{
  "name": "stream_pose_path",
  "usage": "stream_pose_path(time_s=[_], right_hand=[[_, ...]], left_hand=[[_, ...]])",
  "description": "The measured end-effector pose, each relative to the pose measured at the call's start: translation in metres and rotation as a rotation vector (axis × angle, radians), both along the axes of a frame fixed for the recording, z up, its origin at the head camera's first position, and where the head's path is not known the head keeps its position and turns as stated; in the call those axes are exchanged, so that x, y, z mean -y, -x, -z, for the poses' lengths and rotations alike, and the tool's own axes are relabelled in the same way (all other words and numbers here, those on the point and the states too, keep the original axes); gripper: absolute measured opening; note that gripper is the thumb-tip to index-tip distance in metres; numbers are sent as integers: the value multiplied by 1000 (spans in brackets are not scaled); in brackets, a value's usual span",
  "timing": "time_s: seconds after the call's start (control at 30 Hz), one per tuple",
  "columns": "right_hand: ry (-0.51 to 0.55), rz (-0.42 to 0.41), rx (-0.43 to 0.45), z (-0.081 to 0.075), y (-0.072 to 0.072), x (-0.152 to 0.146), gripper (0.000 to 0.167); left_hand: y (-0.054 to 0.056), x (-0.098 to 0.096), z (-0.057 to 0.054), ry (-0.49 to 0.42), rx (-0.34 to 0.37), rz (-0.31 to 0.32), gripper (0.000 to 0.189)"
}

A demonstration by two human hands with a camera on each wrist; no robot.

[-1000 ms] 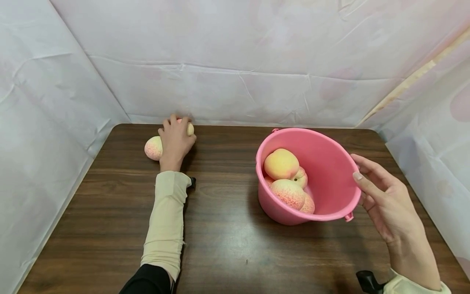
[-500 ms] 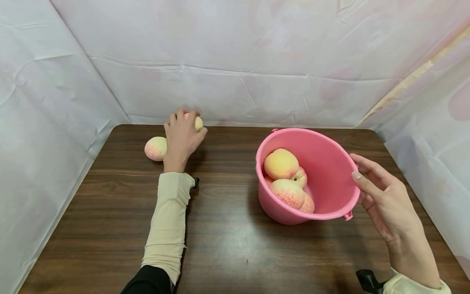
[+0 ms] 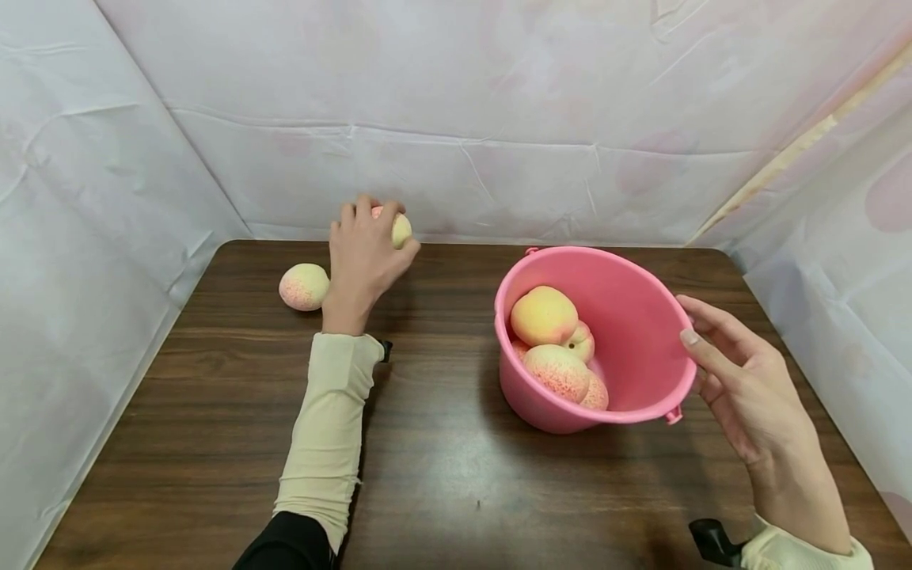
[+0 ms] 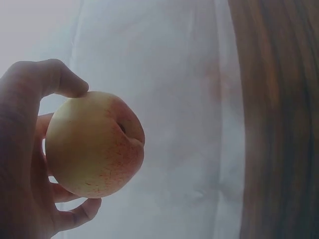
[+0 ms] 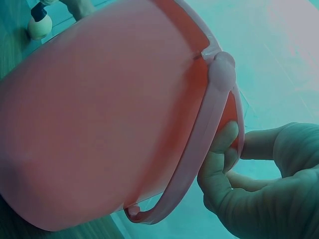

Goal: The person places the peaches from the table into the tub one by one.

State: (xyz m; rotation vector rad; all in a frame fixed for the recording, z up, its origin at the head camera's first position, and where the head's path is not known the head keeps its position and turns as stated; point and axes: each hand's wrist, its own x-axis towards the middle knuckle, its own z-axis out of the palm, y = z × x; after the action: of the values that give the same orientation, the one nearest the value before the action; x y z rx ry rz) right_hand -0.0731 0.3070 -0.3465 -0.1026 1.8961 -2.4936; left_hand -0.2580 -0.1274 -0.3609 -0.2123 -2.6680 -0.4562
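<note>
My left hand [image 3: 366,257] grips a yellow peach with a pink blush [image 4: 94,144], thumb on one side and fingers curled round the other. In the left wrist view the peach shows off the table, with the pale sheet behind it. A second peach [image 3: 304,286] lies on the table just left of that hand. At the right stands a pink bucket [image 3: 641,340], tilted, with several peaches [image 3: 545,315] inside. My right hand [image 3: 755,396] pinches the bucket's rim between thumb and fingers. The bucket's pink handle [image 5: 192,144] hangs along its outer side in the right wrist view.
The dark wood-grain table [image 3: 442,491] ends at a pale sheet wall [image 3: 456,182] close behind the left hand. Similar sheeting encloses the left and right sides. A black wrist strap piece [image 3: 715,542] sits below the right hand.
My left hand has lifted the peach from near the back edge and carried it a little right, uncovering more of the peach on the table. The right hand and bucket stay nearly still.
</note>
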Motion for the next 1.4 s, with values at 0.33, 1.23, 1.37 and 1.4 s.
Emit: stream_pose_path(time_s=[0.33, 1.23, 1.37, 1.4], right_hand=[[4, 6, -9, -1, 1, 1, 48], [18, 1, -21, 0, 0, 0, 48], [30, 2, -23, 0, -1, 0, 48], [32, 1, -23, 0, -1, 0, 48]], left_hand=[[-11, -17, -19, 40, -76, 47, 45], [-50, -62, -58, -99, -301, 303, 41], [-55, -72, -64, -136, -296, 371, 43], [-57, -74, -65, -146, -289, 390, 44]])
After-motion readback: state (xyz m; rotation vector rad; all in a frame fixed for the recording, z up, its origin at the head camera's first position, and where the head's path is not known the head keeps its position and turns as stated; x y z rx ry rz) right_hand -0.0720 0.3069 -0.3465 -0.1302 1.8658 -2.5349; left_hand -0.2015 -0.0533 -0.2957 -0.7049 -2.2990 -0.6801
